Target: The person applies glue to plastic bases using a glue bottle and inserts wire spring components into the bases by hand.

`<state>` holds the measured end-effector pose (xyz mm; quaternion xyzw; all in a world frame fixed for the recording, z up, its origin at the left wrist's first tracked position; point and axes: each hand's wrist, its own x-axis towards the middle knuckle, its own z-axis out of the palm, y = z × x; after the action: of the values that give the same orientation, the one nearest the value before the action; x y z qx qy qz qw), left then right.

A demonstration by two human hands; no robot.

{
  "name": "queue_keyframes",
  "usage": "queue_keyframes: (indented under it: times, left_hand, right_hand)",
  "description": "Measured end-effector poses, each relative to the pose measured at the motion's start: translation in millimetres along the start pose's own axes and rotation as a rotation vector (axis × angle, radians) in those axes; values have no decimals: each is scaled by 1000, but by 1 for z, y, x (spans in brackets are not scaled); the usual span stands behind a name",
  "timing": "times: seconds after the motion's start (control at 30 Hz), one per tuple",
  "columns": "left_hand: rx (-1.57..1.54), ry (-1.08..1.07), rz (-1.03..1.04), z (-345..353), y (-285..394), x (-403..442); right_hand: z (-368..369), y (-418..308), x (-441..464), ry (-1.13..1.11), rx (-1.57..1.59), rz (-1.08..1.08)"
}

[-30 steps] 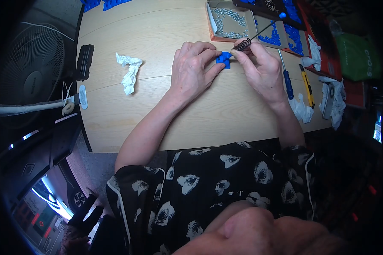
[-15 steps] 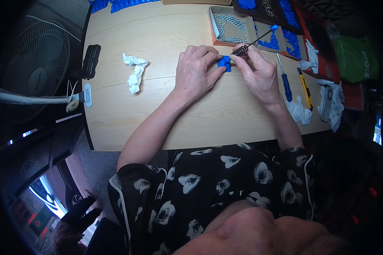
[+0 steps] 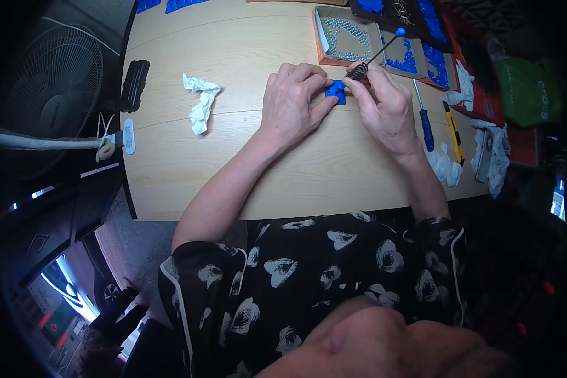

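A small blue part rests on the wooden table, pinched by the fingers of my left hand. Close on its right, my right hand is closed on a dark coiled spring. A thin dark rod with a blue ball tip runs up and to the right from the spring. The fingertips of my right hand are at the blue part's edge; whether they touch it is too small to tell.
Behind my hands stand a box of clear beads and boxes of blue pieces. A screwdriver and yellow cutter lie at right. Crumpled tissue and a black case lie at left.
The camera view has shifted slightly. Both hands keep nearly the same hold on the blue part and the spring; the rod stands a little steeper.
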<state>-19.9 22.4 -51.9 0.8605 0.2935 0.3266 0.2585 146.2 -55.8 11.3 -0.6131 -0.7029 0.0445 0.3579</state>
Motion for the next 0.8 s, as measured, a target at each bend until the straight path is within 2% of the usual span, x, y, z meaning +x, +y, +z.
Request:
queue_keyframes:
  times: [0.13, 0.3, 0.5, 0.8]
  left_hand:
    - [15, -2, -11, 0, 0, 0]
    - [19, -5, -1, 0, 1, 0]
    - [13, 8, -18, 2, 2, 0]
    - [29, 7, -5, 3, 0, -1]
  right_hand:
    - [0, -2, 2, 12, 94, -11]
    - [-4, -4, 1, -14, 60, -8]
    - [3, -1, -4, 55, 43, 49]
    - [0, 5, 0, 45, 85, -26]
